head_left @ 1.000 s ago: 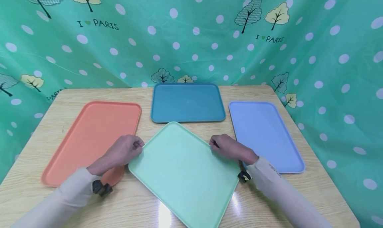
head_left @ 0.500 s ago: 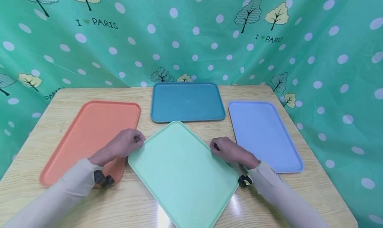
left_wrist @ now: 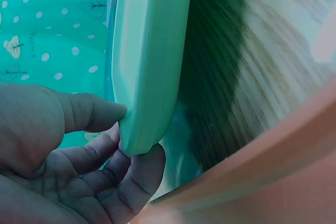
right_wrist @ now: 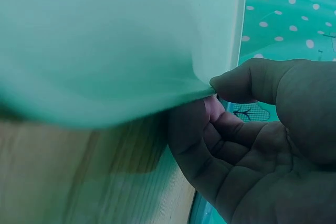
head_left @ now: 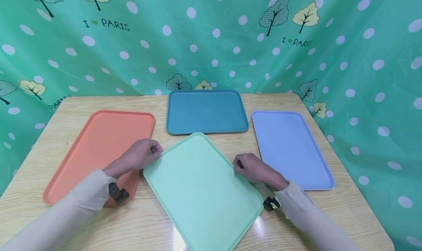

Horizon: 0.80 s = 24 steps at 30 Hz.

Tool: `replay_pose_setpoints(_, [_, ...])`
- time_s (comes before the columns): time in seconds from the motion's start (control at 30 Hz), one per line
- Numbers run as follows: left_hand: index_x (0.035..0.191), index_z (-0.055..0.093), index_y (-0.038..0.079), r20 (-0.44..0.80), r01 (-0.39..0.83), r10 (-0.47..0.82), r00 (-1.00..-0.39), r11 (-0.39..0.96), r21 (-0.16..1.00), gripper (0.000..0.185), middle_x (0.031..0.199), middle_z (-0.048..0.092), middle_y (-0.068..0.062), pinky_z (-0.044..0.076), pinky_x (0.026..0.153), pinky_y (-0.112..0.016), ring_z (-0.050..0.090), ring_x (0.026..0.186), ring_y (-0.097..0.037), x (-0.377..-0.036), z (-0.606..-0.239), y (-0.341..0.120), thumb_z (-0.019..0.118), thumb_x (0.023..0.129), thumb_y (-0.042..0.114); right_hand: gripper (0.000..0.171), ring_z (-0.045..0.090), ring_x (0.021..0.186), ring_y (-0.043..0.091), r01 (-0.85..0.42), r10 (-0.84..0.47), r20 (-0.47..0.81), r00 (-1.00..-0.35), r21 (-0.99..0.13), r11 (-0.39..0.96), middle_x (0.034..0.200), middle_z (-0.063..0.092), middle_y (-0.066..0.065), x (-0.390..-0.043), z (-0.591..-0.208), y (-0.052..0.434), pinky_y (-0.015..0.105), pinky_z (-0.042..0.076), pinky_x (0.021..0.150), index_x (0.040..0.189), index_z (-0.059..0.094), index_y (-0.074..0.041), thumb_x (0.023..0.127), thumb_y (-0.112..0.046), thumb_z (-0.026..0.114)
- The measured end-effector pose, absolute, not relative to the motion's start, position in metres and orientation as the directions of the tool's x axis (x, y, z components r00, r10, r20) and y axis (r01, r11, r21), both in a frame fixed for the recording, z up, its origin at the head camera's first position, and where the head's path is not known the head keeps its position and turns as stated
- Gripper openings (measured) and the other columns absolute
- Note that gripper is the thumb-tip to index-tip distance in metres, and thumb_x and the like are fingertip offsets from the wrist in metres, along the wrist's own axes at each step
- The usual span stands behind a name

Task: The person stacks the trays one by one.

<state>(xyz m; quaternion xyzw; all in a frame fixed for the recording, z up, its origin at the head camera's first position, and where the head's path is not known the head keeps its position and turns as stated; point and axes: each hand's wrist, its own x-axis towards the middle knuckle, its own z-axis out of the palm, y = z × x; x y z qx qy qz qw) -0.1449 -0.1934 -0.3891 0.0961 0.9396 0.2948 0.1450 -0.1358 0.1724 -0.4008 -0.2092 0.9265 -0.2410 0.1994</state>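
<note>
A mint green tray lies at a slant across the middle front of the head view, its lower corner cut off by the frame. At its upper left edge my left hand pinches the rim; in the left wrist view the thumb is on the inner side and curled fingers sit under the edge. My right hand pinches the upper right edge. The right wrist view shows its thumb over the rim and fingers below, with a shaded gap between tray and wood.
A coral tray lies at left, partly under my left forearm. Behind the green tray sits a teal tray, and a periwinkle tray lies at right. All rest on a wooden table backed by a dotted green cloth.
The mint green tray has turned slightly clockwise. My left hand has moved up and to the right with its edge, and my right hand slightly down and to the right. The other trays stay put.
</note>
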Motion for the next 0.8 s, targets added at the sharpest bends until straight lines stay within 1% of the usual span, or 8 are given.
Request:
replay_pose_setpoints(0.23, [0.096,0.071,0.002,-0.194,0.117,0.272,-0.943,0.813,0.571,0.014,0.088,0.068,-0.008,0.048,0.07,-0.029,0.058,0.078,-0.018,-0.151,-0.394,-0.189,0.057,0.093,0.007,0.012,0.048,0.056,0.009,-0.261,-0.461,-0.274,-0.844,-0.54,0.8,0.069,0.057,-0.001,-0.131,-0.4,0.174,0.022,0.042,0.053,0.084,0.062,-0.008,0.093,-0.005,0.053])
replay_pose_setpoints(0.43, [0.096,0.072,0.003,-0.178,0.14,0.279,-0.944,0.823,0.551,0.014,0.088,0.069,-0.008,0.048,0.07,-0.03,0.058,0.076,-0.017,-0.158,-0.397,-0.186,0.058,0.093,0.007,0.014,0.046,0.054,0.009,-0.235,-0.431,-0.281,-0.857,-0.531,0.814,0.066,0.055,-0.002,-0.13,-0.402,0.171,0.023,0.042,0.052,0.082,0.061,-0.009,0.092,-0.006,0.054])
replay_pose_setpoints(0.47, [0.096,0.072,0.003,-0.171,0.15,0.285,-0.943,0.824,0.547,0.014,0.088,0.07,-0.009,0.048,0.069,-0.029,0.058,0.076,-0.017,-0.159,-0.397,-0.185,0.059,0.093,0.007,0.014,0.046,0.054,0.009,-0.225,-0.421,-0.284,-0.861,-0.53,0.818,0.066,0.055,-0.002,-0.13,-0.402,0.171,0.024,0.042,0.053,0.081,0.061,-0.009,0.093,-0.007,0.054])
replay_pose_setpoints(0.53, [0.097,0.072,0.003,-0.168,0.156,0.288,-0.943,0.826,0.541,0.014,0.088,0.07,-0.009,0.048,0.069,-0.029,0.058,0.075,-0.017,-0.162,-0.398,-0.184,0.059,0.093,0.007,0.015,0.046,0.054,0.009,-0.223,-0.411,-0.279,-0.868,-0.52,0.824,0.064,0.054,-0.003,-0.129,-0.402,0.17,0.027,0.045,0.063,0.08,0.061,-0.01,0.093,-0.008,0.054])
replay_pose_setpoints(0.63, [0.096,0.072,0.003,-0.162,0.165,0.295,-0.942,0.825,0.54,0.014,0.088,0.071,-0.009,0.048,0.068,-0.029,0.059,0.075,-0.016,-0.165,-0.398,-0.182,0.059,0.094,0.007,0.016,0.046,0.054,0.009,-0.227,-0.413,-0.264,-0.872,-0.528,0.818,0.063,0.053,-0.003,-0.128,-0.403,0.17,0.031,0.046,0.065,0.079,0.061,-0.01,0.094,-0.008,0.054])
replay_pose_setpoints(0.7, [0.095,0.073,0.003,-0.153,0.172,0.297,-0.942,0.824,0.54,0.014,0.087,0.071,-0.009,0.049,0.068,-0.029,0.06,0.074,-0.016,-0.167,-0.399,-0.181,0.06,0.093,0.007,0.018,0.045,0.053,0.009,-0.231,-0.417,-0.256,-0.872,-0.537,0.811,0.062,0.052,-0.003,-0.128,-0.403,0.17,0.028,0.045,0.063,0.078,0.061,-0.01,0.094,-0.008,0.053])
replay_pose_setpoints(0.77, [0.094,0.074,0.004,-0.148,0.176,0.297,-0.943,0.825,0.537,0.014,0.086,0.071,-0.009,0.048,0.067,-0.028,0.06,0.073,-0.016,-0.17,-0.399,-0.181,0.061,0.093,0.008,0.019,0.045,0.053,0.009,-0.226,-0.422,-0.253,-0.871,-0.555,0.8,0.062,0.052,-0.003,-0.127,-0.403,0.171,0.025,0.042,0.053,0.078,0.061,-0.009,0.094,-0.007,0.052])
replay_pose_setpoints(0.8, [0.093,0.074,0.004,-0.145,0.179,0.3,-0.943,0.824,0.537,0.013,0.086,0.071,-0.008,0.047,0.067,-0.028,0.059,0.073,-0.016,-0.171,-0.399,-0.18,0.061,0.093,0.008,0.019,0.044,0.052,0.009,-0.228,-0.424,-0.25,-0.87,-0.559,0.797,0.062,0.052,-0.003,-0.127,-0.403,0.171,0.023,0.041,0.053,0.078,0.061,-0.009,0.094,-0.007,0.052])
